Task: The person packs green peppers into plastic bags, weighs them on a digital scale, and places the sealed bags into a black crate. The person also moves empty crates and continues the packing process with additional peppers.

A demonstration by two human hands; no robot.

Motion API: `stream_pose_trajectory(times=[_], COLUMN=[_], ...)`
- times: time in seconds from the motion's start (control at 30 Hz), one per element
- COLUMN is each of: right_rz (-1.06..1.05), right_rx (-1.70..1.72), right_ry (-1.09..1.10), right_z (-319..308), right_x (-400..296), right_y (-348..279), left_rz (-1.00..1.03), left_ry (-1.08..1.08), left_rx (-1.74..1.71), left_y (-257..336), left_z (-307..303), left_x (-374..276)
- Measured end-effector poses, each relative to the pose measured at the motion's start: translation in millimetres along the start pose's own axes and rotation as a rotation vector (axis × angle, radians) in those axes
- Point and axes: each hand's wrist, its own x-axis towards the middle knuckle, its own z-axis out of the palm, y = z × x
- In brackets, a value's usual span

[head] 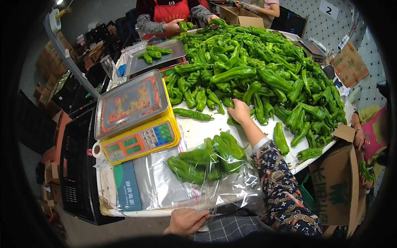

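At the near table edge my left hand (187, 220) pinches the edge of a clear plastic bag (231, 193). Inside the bag lie several long green peppers (198, 158), and its film shines with reflections. My right hand (240, 111) is stretched forward to the front of a large heap of green peppers (245, 59). Its thumb and fingertips touch one green pepper (228, 102); whether they grip it is partly hidden. Flat clear bags (161, 176) lie left of the filled bag, beside a teal printed sheet (127, 186).
A yellow digital scale (141, 141) with a stained metal pan (131, 104) stands at the left. Behind it, another scale tray (158, 57) bears several peppers. Across the table a person in a red apron (171, 14) handles peppers. Right, another person's hand (359, 138) is near a cardboard box (335, 186).
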Motion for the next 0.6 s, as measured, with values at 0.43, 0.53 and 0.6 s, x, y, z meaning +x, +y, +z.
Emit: stream_pose_trajectory(times=[0.43,0.53,0.6], right_rz=[0.232,0.319,0.374], right_rx=[1.632,1.789,1.819], right_ry=[-0.096,-0.136,-0.131], right_z=[-92.8,-107.1,-115.3], right_x=[-68.9,-82.1,-89.8], right_y=[36.1,32.7,27.9], left_rz=[-0.021,-0.025,-0.025], left_ry=[0.008,0.028,0.041], left_rx=[-0.013,-0.002,0.006], left_y=[4.0,5.0,5.7], left_z=[6.5,9.5,11.4], left_x=[2.6,0.2,-0.5])
